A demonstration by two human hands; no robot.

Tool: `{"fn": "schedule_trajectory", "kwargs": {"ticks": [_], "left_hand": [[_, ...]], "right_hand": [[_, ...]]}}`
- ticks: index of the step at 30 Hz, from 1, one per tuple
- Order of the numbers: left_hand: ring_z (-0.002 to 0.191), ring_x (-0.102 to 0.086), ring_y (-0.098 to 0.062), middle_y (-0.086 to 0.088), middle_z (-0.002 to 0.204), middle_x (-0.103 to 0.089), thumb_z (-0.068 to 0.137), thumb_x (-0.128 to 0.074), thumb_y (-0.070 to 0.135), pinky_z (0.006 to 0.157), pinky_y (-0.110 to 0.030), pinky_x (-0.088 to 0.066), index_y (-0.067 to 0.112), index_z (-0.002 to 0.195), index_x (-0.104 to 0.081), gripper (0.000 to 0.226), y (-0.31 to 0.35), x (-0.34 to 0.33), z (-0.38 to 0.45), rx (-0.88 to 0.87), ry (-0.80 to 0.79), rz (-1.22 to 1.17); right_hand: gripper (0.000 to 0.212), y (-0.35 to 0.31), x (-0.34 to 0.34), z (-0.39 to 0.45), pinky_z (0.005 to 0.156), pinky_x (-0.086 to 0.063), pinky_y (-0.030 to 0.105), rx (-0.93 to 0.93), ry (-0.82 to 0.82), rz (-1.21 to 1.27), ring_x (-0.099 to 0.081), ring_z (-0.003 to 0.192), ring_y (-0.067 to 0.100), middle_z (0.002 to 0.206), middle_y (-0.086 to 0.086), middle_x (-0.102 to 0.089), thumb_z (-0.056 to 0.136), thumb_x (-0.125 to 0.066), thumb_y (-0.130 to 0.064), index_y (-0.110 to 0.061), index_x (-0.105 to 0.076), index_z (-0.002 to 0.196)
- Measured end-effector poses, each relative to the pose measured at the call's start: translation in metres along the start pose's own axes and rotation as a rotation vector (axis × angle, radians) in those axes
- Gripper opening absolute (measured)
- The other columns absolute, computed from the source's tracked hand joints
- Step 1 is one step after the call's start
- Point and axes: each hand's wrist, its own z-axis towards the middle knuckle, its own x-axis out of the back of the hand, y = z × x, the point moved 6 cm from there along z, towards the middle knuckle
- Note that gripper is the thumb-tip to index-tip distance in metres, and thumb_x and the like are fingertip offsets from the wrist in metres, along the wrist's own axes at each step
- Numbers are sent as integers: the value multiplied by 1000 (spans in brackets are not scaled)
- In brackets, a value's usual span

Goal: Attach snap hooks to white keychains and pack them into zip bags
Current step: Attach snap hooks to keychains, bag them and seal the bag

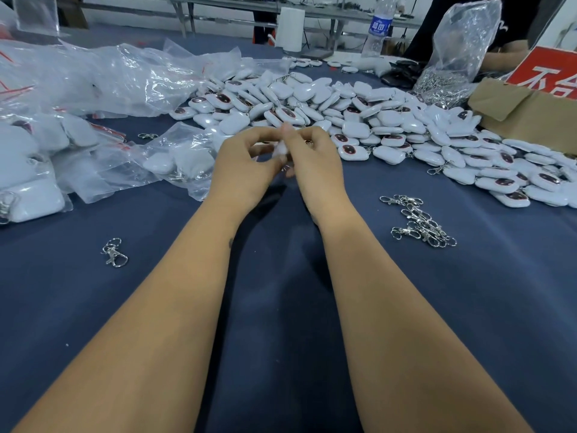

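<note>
Two hands meet at centre above the blue table [281,307]. Left hand [243,164] and right hand [312,160] both have fingers curled, pinching one white keychain [278,151] between them; it's blurred and mostly hidden by fingers, hook attachment can't be made out. Keychain pile [359,120] spreads from 12 to 3 o'clock, cut off at the right edge. Snap hooks [418,221] heap at 3 o'clock, well apart from the hands; a lone hook [115,253] at 9 o'clock. Zip bags [175,160] with packed keychains at 9–10 o'clock, cropped at the left edge. Bag of hooks [452,64] at 1 o'clock beside a cardboard box [524,114]. Bare cloth lies around the forearms, toward 6 o'clock.
</note>
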Motion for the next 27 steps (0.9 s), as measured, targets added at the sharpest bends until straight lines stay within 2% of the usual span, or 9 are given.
{"fn": "schedule_trajectory", "kwargs": {"ticks": [4,6,9,11,13,15,18,22,27], "left_hand": [[103,-63,0,11,107,-71,93,-63,7,89,-15,-48,20,111,-70,23,0,6,3,-16,66,-27],[100,-64,-2,8,110,-72,98,-57,14,85,-16,-50,22,115,-70,23,-1,9,4,7,101,-81],[98,-67,-8,5,110,-73,101,-53,19,76,-20,-53,26,111,-70,22,-3,9,5,70,104,-188],[104,-69,-15,0,112,-73,100,-55,17,81,-27,-57,23,110,-70,19,-4,7,4,98,90,-235],[104,-69,-19,-3,110,-73,100,-55,14,80,-27,-57,21,109,-69,18,-5,8,3,113,101,-225],[100,-70,-21,-6,107,-74,100,-54,11,76,-25,-55,17,111,-70,20,-6,9,3,120,103,-223],[92,-72,-17,-7,102,-74,99,-54,9,75,-24,-56,14,108,-72,21,-5,9,1,134,93,-241],[70,-70,-9,3,76,-74,94,-57,2,65,-19,-53,21,93,-73,24,-5,7,0,164,74,-277],[65,-65,-6,6,75,-70,91,-60,-1,60,-18,-52,22,94,-70,25,-6,5,0,154,44,-246]], "right_hand": [[19,-3,2,1,59,-46,23,-48,-17,171,-56,54,13,76,7,-67,98,-53,-25,-14,-66,89],[15,-4,6,2,59,-45,17,-31,10,152,-59,60,8,79,0,-67,94,-54,-16,-18,-69,93],[20,-3,6,2,71,-45,16,-21,-8,115,-61,84,7,93,-7,-69,90,-59,-11,-20,-71,103],[18,-5,3,0,64,-44,12,-3,-55,115,-61,79,6,86,-8,-71,89,-60,-11,-23,-74,90],[24,-7,3,-1,55,-43,9,11,-67,106,-60,72,7,75,-8,-70,87,-59,-9,-26,-73,76],[27,-8,3,-2,54,-43,10,17,-79,113,-58,70,8,72,-7,-68,86,-58,-8,-26,-72,71],[23,-6,0,-2,63,-44,18,24,-95,94,-55,74,11,76,-1,-64,87,-58,-9,-23,-73,77],[15,-2,0,0,72,-44,27,16,-69,30,-55,78,12,82,2,-66,88,-60,-14,-21,-73,84],[13,2,1,5,64,-43,21,21,-48,-14,-54,69,5,72,-9,-64,88,-61,-17,-20,-74,90]]}}
